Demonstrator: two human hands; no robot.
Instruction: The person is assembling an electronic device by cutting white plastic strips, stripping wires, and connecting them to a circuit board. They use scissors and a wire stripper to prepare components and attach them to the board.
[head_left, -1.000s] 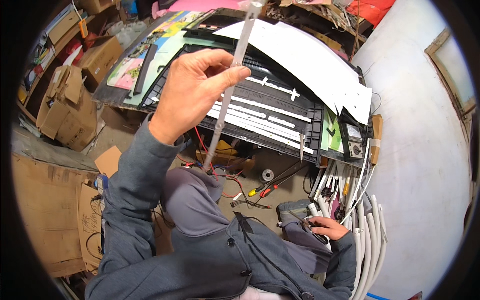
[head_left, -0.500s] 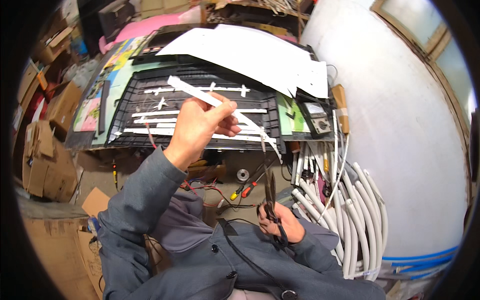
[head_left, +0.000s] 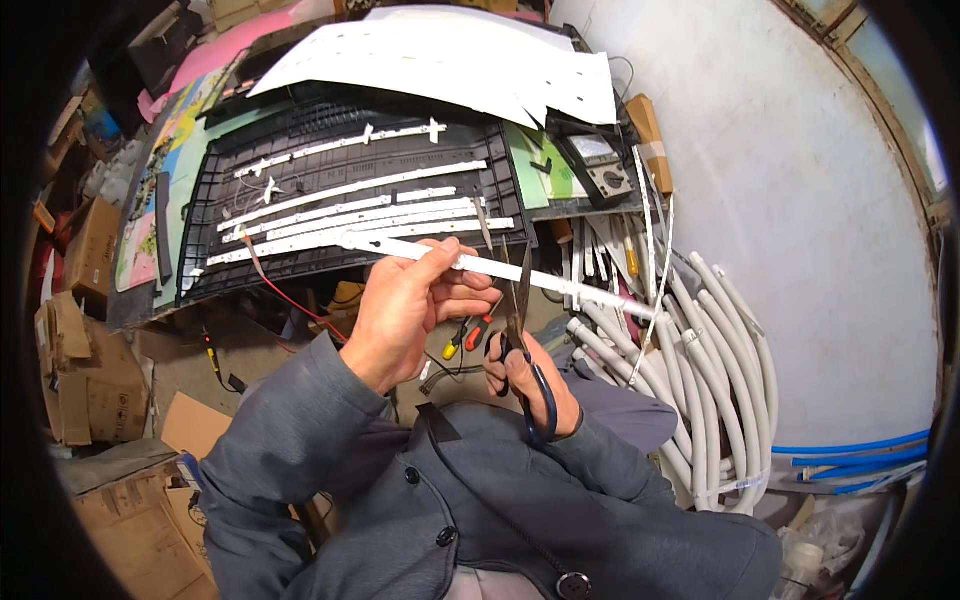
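My left hand (head_left: 395, 312) pinches a long white strip (head_left: 575, 289), likely an LED backlight strip, which slants down to the right across my front. Dark-handled scissors (head_left: 518, 340) are in my right hand (head_left: 550, 380), their blades spread and pointing away from me. The strip crosses the blades near their middle; whether it lies between them or just in front, I cannot tell. Beyond my hands, several similar white strips (head_left: 350, 182) lie in rows on a ribbed black panel (head_left: 300, 150).
A big white sheet (head_left: 430, 65) covers the table's far side, with a meter (head_left: 603, 172) at its right. Bundled white tubes (head_left: 705, 400) stand by the right wall. Screwdrivers (head_left: 478, 333) and red wires lie below the table edge. Cardboard boxes (head_left: 95, 345) are stacked at left.
My left hand has come down and nearer, swinging the strip flatter above the scissors. The scissors' blades have opened wider, and the view has shifted.
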